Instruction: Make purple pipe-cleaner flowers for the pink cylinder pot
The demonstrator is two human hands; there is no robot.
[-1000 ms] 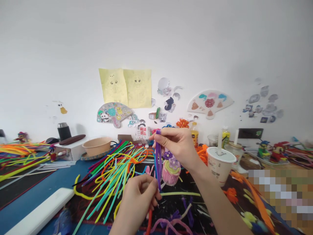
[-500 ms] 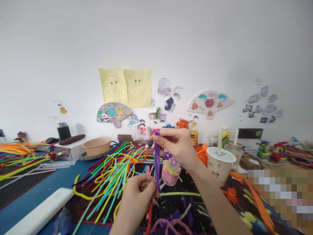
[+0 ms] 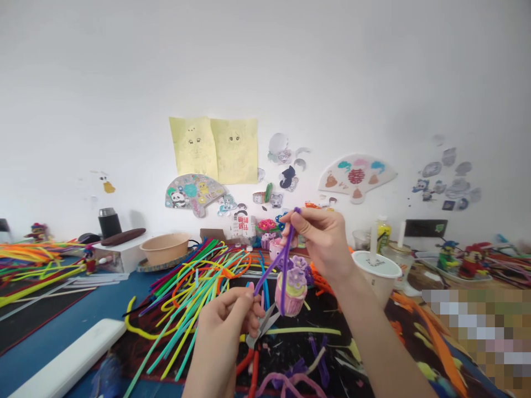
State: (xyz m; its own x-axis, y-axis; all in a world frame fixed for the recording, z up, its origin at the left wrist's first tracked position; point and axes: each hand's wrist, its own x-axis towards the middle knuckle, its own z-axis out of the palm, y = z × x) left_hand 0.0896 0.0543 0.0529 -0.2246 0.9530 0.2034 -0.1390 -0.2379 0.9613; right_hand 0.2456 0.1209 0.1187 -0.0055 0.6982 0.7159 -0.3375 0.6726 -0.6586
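My right hand [image 3: 322,239] pinches the folded top of a purple pipe cleaner [image 3: 279,265] raised above the table. One strand slants down left to my left hand [image 3: 226,326], whose fingers pinch its lower end. The other strand hangs loose in front of a pink pipe-cleaner cupcake [image 3: 290,290] topped with purple flowers. My left hand also grips scissors [image 3: 262,325], whose grey blades stick out to the right and red handles [image 3: 248,367] show below.
A fan of coloured pipe cleaners [image 3: 191,287] covers the black mat at left. A paper cup with a straw [image 3: 376,273] stands right of my right wrist. A brown bowl [image 3: 165,247] sits at back left. Purple scraps [image 3: 290,376] lie at the front.
My right hand has moved right and up with the fold. The purple pipe cleaner's two strands have spread apart, one slanting to my left hand. The scissor blades now show.
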